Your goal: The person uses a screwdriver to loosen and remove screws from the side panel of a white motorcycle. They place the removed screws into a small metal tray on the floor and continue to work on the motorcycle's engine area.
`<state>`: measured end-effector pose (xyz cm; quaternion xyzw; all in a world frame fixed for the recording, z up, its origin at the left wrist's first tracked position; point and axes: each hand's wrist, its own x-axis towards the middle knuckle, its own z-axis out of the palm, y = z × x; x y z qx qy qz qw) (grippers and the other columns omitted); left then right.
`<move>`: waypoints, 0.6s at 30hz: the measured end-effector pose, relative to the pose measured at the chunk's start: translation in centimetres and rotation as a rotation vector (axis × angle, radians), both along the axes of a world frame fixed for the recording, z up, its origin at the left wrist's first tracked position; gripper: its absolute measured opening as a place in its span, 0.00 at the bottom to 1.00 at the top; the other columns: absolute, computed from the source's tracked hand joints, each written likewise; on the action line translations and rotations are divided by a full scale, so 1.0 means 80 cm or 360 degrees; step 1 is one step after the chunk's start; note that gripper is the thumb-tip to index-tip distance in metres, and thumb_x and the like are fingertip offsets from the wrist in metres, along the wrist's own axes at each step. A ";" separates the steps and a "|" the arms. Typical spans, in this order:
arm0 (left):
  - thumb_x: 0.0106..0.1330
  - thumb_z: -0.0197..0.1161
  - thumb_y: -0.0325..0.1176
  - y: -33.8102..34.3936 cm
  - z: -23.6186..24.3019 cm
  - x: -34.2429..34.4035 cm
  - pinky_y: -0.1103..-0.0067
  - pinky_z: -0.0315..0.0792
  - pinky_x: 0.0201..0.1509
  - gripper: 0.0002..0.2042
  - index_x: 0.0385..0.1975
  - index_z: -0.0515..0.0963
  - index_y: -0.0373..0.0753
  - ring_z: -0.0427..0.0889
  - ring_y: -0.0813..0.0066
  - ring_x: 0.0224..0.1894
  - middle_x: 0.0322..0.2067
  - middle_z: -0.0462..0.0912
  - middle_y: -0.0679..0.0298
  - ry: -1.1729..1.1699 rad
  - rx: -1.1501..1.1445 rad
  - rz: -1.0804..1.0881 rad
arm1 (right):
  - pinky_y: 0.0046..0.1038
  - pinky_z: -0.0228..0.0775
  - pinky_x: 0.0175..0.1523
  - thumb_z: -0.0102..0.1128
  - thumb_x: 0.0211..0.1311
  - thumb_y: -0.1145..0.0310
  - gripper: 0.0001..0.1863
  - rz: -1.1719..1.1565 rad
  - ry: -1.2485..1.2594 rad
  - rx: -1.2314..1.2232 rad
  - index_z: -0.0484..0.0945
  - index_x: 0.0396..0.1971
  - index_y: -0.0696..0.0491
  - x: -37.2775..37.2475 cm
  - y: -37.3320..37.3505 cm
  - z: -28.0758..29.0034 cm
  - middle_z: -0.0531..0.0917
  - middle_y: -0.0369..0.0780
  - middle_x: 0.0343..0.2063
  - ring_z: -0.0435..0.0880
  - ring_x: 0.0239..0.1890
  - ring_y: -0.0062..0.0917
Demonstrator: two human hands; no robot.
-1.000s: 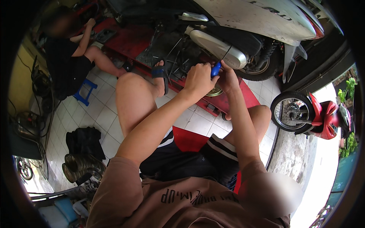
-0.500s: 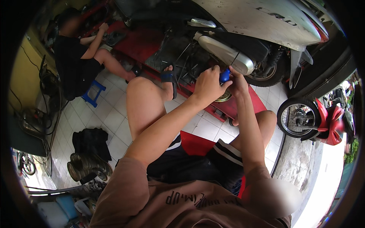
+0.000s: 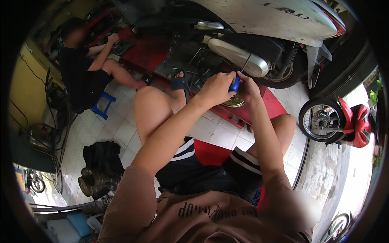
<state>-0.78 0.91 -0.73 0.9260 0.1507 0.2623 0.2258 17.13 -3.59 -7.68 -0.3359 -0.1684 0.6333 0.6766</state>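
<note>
A screwdriver with a blue handle is between my hands, its thin dark shaft pointing up and away in front of the scooter's silver side cover. My left hand is closed around the handle from the left, fingers curled. From the other side my right hand closes on it with bent fingers near the base of the shaft. The tip's contact with anything cannot be made out. Below the hands, a round gold-coloured metal part shows on the red lift platform.
A silver scooter stands ahead on the lift, rear wheel at right. Several tools lie on the platform beside my foot. A co-worker sits at left by a blue stool. A red motorcycle is at right; dark cloth lies lower left.
Both hands and the screwdriver have shifted slightly left and down in the picture. The handle now tilts more downward, and the view has moved a little. My grip stays closed.
</note>
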 end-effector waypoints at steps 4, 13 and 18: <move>0.65 0.60 0.44 0.058 0.077 -0.069 0.79 0.73 0.30 0.18 0.43 0.74 0.34 0.80 0.72 0.27 0.25 0.79 0.61 0.0834 -0.0829 0.0030 | 0.31 0.75 0.50 0.50 0.67 0.70 0.11 -0.0260 0.0063 0.0020 0.69 0.40 0.64 0.000 -0.002 0.011 0.78 0.48 0.36 0.80 0.40 0.33; 0.69 0.52 0.46 0.101 0.121 -0.217 0.67 0.77 0.51 0.23 0.49 0.68 0.29 0.79 0.59 0.47 0.45 0.74 0.49 0.0325 -0.2334 0.0335 | 0.29 0.77 0.48 0.50 0.68 0.68 0.13 -0.0280 -0.0010 0.0049 0.70 0.40 0.64 -0.014 -0.013 0.043 0.78 0.47 0.37 0.81 0.39 0.32; 0.66 0.55 0.52 0.147 0.083 -0.164 0.74 0.68 0.54 0.26 0.50 0.71 0.31 0.78 0.70 0.49 0.45 0.78 0.56 0.0539 -0.0601 0.0902 | 0.32 0.77 0.49 0.44 0.71 0.67 0.13 -0.0212 0.0000 -0.0024 0.70 0.40 0.63 -0.013 -0.005 0.036 0.79 0.48 0.39 0.82 0.41 0.34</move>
